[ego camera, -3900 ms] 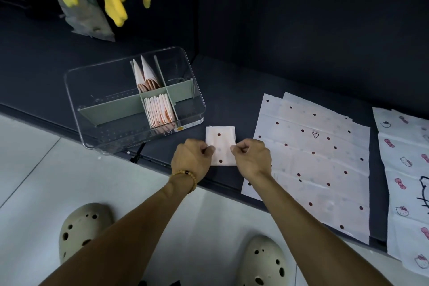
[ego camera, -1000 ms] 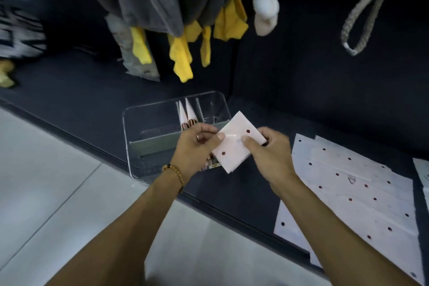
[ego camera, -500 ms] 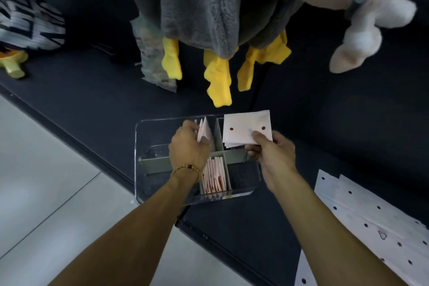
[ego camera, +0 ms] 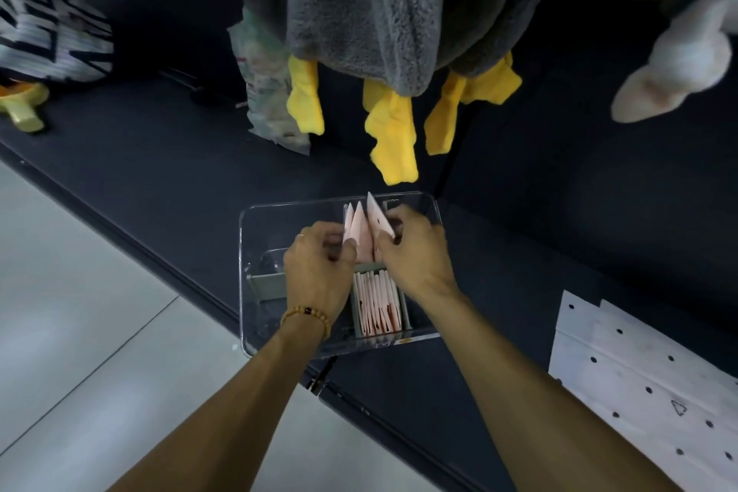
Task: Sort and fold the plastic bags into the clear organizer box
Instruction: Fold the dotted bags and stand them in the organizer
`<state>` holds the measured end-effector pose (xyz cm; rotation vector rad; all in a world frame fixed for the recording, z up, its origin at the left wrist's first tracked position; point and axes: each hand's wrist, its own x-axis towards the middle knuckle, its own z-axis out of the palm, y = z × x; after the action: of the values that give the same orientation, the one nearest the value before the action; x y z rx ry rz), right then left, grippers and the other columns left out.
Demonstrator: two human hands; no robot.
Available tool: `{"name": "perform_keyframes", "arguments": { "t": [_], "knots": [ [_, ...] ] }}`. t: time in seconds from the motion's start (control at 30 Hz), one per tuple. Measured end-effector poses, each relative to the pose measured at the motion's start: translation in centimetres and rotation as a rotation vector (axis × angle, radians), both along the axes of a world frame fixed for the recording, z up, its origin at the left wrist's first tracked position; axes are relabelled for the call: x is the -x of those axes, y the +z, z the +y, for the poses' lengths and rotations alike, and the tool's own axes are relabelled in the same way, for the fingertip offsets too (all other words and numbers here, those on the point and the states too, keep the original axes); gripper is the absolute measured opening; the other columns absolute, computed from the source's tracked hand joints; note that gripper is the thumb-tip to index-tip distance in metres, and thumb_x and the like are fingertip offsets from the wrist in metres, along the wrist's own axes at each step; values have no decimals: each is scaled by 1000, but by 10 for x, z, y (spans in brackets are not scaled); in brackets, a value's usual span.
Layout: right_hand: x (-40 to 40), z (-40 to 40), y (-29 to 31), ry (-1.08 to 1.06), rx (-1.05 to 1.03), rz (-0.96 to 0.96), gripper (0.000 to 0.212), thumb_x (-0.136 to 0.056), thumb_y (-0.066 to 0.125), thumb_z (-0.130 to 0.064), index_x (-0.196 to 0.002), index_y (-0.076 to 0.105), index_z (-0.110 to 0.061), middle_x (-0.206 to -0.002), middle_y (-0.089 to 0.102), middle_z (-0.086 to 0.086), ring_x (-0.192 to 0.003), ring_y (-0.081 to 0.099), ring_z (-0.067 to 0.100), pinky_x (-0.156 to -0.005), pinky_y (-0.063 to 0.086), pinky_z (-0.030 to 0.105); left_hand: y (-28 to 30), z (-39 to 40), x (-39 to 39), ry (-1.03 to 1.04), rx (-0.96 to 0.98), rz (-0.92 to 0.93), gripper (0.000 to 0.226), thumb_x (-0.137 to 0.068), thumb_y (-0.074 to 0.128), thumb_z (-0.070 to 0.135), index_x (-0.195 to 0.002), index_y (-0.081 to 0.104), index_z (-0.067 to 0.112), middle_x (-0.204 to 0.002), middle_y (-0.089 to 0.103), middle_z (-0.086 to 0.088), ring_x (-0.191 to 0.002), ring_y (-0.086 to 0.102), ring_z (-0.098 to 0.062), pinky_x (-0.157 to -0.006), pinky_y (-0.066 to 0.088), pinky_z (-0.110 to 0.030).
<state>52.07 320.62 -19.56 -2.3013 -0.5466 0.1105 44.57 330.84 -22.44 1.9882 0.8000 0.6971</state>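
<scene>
While both hands work inside the clear organizer box point(ego camera: 255, 252), the right hand point(ego camera: 415, 252) pinches a folded dotted bag point(ego camera: 378, 222) at its lower edge, the bag standing tilted at the hand's 11 o'clock in the far middle compartment. The left hand point(ego camera: 315, 268) grips the folded pink bags point(ego camera: 357, 230) standing just beside it. More folded bags point(ego camera: 377, 302) fill the near compartment, at 6 o'clock.

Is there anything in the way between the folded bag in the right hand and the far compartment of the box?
Nothing visible. The right hand already lowers the folded bag into the box, while the left hand holds the stored bags aside.
</scene>
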Motion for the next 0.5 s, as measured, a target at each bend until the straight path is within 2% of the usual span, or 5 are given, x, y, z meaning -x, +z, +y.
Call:
{"name": "perform_keyframes", "arguments": {
  "t": [0.1,0.17,0.27,0.37,0.5],
  "knots": [
    [-1,-2,-1,44,33,94,16,-91,60,-30,-101,68,-21,-84,68,-8,-82,65,10,-74,56,33,4,-1,-1,-59,31,32,16,-85,68,20,-100,65,16,-91,66,2,-79,60,-4,-70,47,-13],
    [-1,-5,3,36,-6,103,18,-91,60,-32,-102,69,-21,-79,62,-15,-79,63,5,-70,52,23,11,-3,-1,-58,73,34,18,-86,66,20,-102,65,13,-92,66,1,-82,61,-8,-73,48,-17],
    [-2,-23,12,-80,-123,118,22,-92,58,-35,-105,68,-20,-84,62,-15,-78,59,0,-65,42,11,23,-12,5,-25,158,-19,16,-89,62,19,-103,65,12,-93,67,-2,-83,62,-9,-72,47,-15],
    [3,-60,18,-218,-255,166,15,-92,58,-32,-98,68,-23,-82,65,-17,-77,62,-1,-63,45,8,31,-33,21,-28,293,-100,13,-93,55,19,-104,62,16,-95,66,0,-88,61,-7,-76,49,-17],
    [22,-131,15,-420,-355,251,15,-92,57,-26,-100,68,-22,-89,69,-7,-86,67,13,-80,57,36,30,-90,47,-121,591,-181,11,-96,52,23,-97,63,24,-95,67,3,-92,64,-15,-85,52,-34]
  ]
}}
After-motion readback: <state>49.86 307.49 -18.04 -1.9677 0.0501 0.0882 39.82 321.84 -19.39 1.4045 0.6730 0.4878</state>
